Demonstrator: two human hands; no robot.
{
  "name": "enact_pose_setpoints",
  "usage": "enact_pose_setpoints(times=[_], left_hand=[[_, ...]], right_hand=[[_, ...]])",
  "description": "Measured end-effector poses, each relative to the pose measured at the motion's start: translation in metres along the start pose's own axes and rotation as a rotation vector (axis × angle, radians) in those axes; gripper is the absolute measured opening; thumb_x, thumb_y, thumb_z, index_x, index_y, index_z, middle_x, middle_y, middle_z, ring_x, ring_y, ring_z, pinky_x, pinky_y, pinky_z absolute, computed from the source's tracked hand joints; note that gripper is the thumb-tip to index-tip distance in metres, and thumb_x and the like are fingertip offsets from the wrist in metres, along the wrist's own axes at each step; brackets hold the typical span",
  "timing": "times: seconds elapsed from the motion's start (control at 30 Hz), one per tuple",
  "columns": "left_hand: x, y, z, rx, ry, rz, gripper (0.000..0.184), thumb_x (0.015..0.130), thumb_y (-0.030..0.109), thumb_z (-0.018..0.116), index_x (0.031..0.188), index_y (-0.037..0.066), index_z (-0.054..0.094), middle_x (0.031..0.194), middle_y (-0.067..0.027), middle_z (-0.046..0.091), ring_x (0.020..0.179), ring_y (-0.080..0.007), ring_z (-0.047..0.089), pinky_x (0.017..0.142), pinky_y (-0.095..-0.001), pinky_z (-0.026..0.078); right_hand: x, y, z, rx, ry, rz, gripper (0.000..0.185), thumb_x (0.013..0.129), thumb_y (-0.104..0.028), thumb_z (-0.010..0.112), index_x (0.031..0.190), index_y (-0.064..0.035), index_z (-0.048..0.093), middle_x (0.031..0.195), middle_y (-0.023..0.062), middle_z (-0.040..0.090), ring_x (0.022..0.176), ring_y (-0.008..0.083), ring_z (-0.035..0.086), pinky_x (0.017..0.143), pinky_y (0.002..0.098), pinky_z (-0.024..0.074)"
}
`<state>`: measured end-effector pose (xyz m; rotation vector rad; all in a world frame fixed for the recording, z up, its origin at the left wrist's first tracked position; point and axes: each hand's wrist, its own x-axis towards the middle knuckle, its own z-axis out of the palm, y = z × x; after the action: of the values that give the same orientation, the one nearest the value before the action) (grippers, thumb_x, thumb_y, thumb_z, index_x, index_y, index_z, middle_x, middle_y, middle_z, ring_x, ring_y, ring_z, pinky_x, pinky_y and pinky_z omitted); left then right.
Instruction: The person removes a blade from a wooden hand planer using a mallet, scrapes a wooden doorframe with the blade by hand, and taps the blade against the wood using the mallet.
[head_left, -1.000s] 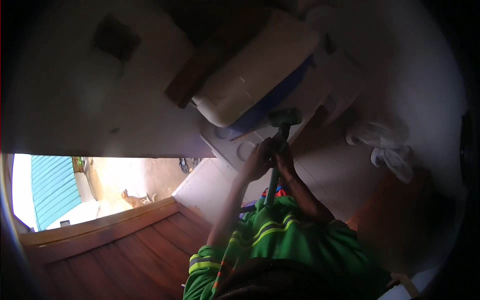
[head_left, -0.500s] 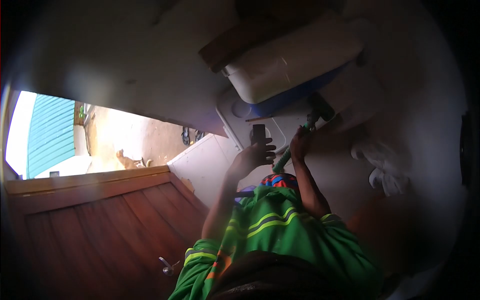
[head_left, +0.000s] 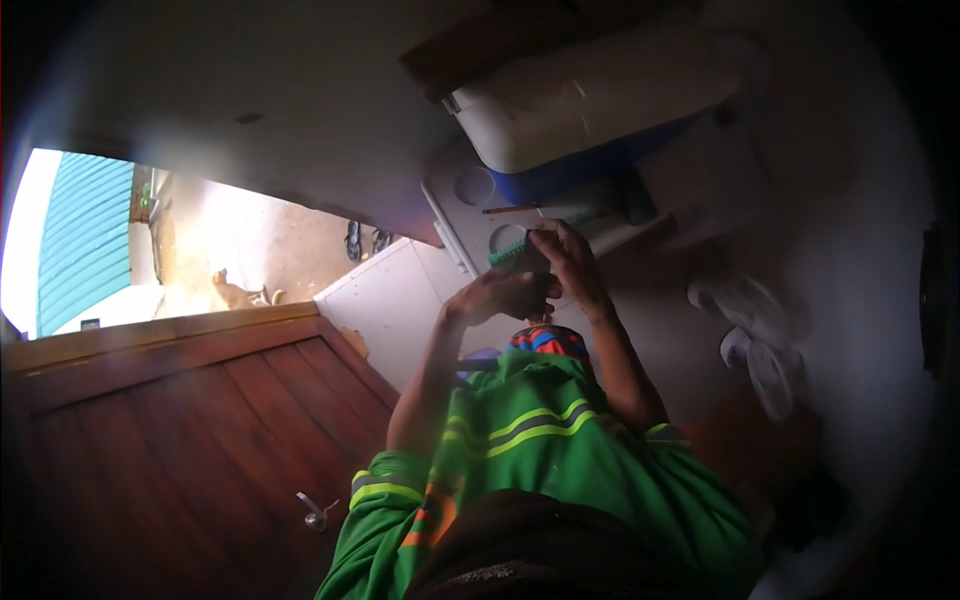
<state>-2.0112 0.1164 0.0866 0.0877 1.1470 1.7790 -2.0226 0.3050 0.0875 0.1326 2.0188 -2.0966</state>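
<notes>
Between my two hands is a small dark notebook with a green spiral edge (head_left: 508, 252). My left hand (head_left: 503, 297) holds it from below, its fingers wrapped round the lower part. The fingers of my right hand (head_left: 568, 258) are bent and pinch its right side. Beyond them, a pencil (head_left: 510, 210) lies on a white lidded surface (head_left: 448, 222) with round recesses. The dark hammer head (head_left: 634, 196) rests on that surface to the right, beside the blue and white box; its handle is hard to make out in the shadow.
The white box with a blue lower part (head_left: 560, 120) has a brown wooden piece (head_left: 440, 62) across its far side. A brown door (head_left: 190, 430) with a metal handle (head_left: 316, 516) is at left. Outside are an animal (head_left: 238, 292) and sandals (head_left: 354, 241). White bundles (head_left: 765, 365) are at right.
Both hands were on the hammer; then my right hand alone held it while my left held the dark notebook. Now the hammer is down on the white surface and my right hand is at the notebook.
</notes>
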Motion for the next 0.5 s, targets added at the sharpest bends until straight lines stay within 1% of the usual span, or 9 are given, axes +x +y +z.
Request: enact_pose_setpoints(times=[0.03,0.13,0.17,0.23,0.27,0.33,0.37,0.47,0.5], left_hand=[[0.001,0.004,0.000,0.066,-0.022,-0.019,0.056,0.099,0.043,0.047,0.134,-0.002,0.046,0.126,-0.0197,0.059,0.107,-0.0320,0.063,0.086,-0.0399,0.054],[0.006,0.005,-0.011,0.065,0.047,-0.056,0.049,0.101,0.038,0.045,0.130,-0.001,0.050,0.122,-0.0193,0.062,0.102,-0.0286,0.066,0.080,-0.0393,0.056],[0.007,0.003,-0.017,0.088,0.077,-0.045,0.046,0.101,0.035,0.045,0.129,-0.001,0.051,0.119,-0.0189,0.063,0.101,-0.0291,0.066,0.080,-0.0397,0.056],[0.015,-0.002,-0.035,0.136,0.127,-0.023,0.041,0.101,0.029,0.045,0.127,-0.002,0.053,0.114,-0.0182,0.065,0.098,-0.0300,0.066,0.080,-0.0404,0.056],[0.027,-0.017,-0.053,0.532,0.216,0.077,0.038,0.100,0.027,0.046,0.125,-0.001,0.054,0.110,-0.0178,0.066,0.095,-0.0317,0.066,0.078,-0.0410,0.055],[0.055,-0.050,-0.085,1.312,0.397,0.298,0.032,0.098,0.021,0.047,0.121,0.000,0.056,0.101,-0.0170,0.066,0.088,-0.0352,0.066,0.074,-0.0421,0.055],[0.054,-0.036,-0.071,1.420,0.385,0.240,0.028,0.093,0.018,0.050,0.116,0.003,0.057,0.102,-0.0162,0.063,0.094,-0.0379,0.061,0.079,-0.0450,0.050],[0.058,-0.016,-0.030,1.547,0.611,0.312,0.024,0.092,0.019,0.052,0.113,0.006,0.056,0.112,-0.0151,0.059,0.107,-0.0358,0.054,0.086,-0.0462,0.044],[0.063,-0.011,-0.026,1.507,0.624,0.183,0.032,0.092,0.020,0.053,0.121,0.007,0.054,0.119,-0.0136,0.056,0.117,-0.0337,0.047,0.093,-0.0444,0.039]], right_hand=[[0.003,0.014,-0.001,-0.112,0.055,-0.174,0.032,0.090,-0.030,0.064,0.101,-0.0001,0.065,0.084,0.0079,0.066,0.077,0.0206,0.062,0.075,0.0330,0.0481],[-0.007,-0.002,-0.020,-0.116,0.265,-0.164,0.030,0.092,-0.031,0.061,0.094,-0.0011,0.066,0.087,0.0093,0.068,0.081,0.0173,0.062,0.075,0.0313,0.0476],[-0.011,0.004,-0.030,-0.030,0.340,-0.063,0.031,0.092,-0.035,0.061,0.100,-0.0057,0.063,0.094,0.0050,0.065,0.077,0.0148,0.059,0.073,0.0308,0.0465],[-0.027,-0.025,-0.040,0.107,0.443,0.067,0.033,0.091,-0.042,0.061,0.104,-0.0113,0.061,0.097,-0.0011,0.060,0.081,0.0095,0.055,0.068,0.0262,0.0446],[-0.035,-0.040,-0.046,0.177,0.497,0.130,0.034,0.091,-0.045,0.062,0.105,-0.0140,0.060,0.099,-0.0042,0.058,0.082,0.0069,0.054,0.065,0.0239,0.0436],[-0.045,-0.056,-0.055,0.230,0.505,0.133,0.032,0.090,-0.043,0.064,0.105,-0.0147,0.059,0.097,-0.0044,0.055,0.078,0.0072,0.052,0.061,0.0236,0.0429],[-0.048,-0.061,-0.058,0.258,0.505,0.133,0.031,0.090,-0.042,0.065,0.104,-0.0151,0.058,0.097,-0.0045,0.054,0.076,0.0073,0.051,0.059,0.0234,0.0425],[-0.053,-0.062,-0.060,0.340,0.479,0.072,0.027,0.091,-0.034,0.066,0.105,-0.0137,0.056,0.097,-0.0030,0.055,0.074,0.0092,0.052,0.056,0.0241,0.0427],[-0.055,-0.062,-0.060,0.367,0.467,0.043,0.025,0.091,-0.031,0.066,0.105,-0.0129,0.055,0.098,-0.0022,0.056,0.074,0.0101,0.053,0.055,0.0245,0.0430]])
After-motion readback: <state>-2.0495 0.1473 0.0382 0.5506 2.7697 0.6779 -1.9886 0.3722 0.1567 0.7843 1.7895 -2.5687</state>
